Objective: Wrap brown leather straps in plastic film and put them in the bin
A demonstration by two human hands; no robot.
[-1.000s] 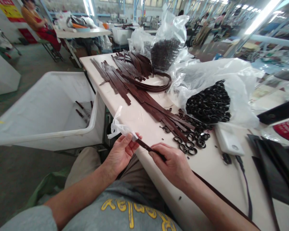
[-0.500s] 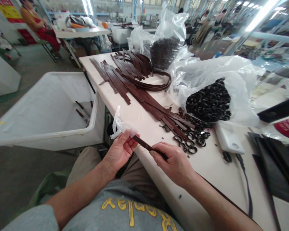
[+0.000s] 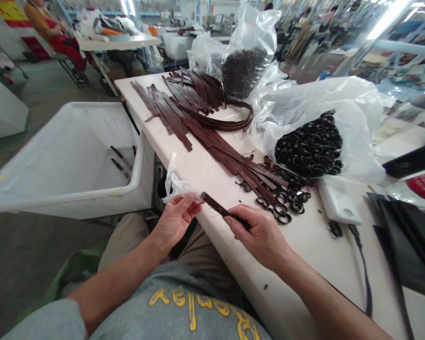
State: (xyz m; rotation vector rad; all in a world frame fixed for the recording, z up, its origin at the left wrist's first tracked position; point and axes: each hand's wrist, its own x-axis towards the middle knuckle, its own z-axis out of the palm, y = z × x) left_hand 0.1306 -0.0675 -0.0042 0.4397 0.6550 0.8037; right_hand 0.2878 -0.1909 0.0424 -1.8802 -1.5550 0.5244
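Observation:
My left hand [image 3: 180, 215] pinches a thin clear plastic sleeve [image 3: 175, 182] at the table's front edge. A dark brown leather strap [image 3: 215, 204] is gripped in my right hand [image 3: 260, 231], its free end pointing left at the mouth of the sleeve. Whether that tip touches the plastic I cannot tell. Beyond my hands, many flat brown straps [image 3: 184, 125] lie in a long pile on the table. Small black loops [image 3: 281, 210] are scattered at the near end of that pile.
A white bin [image 3: 132, 186] with a few straps in it stands left of the table. Clear bags hold black loops [image 3: 308, 146] and dark pieces [image 3: 242, 71]. To the right lie a white box with a cable [image 3: 340, 203] and black sheets [image 3: 407, 245]. A seated person [image 3: 47, 28] is far left.
The strap's end has drawn slightly right, away from my left fingers, so its tip now shows. My left hand keeps its hold on the plastic sleeve. The view has shifted a little.

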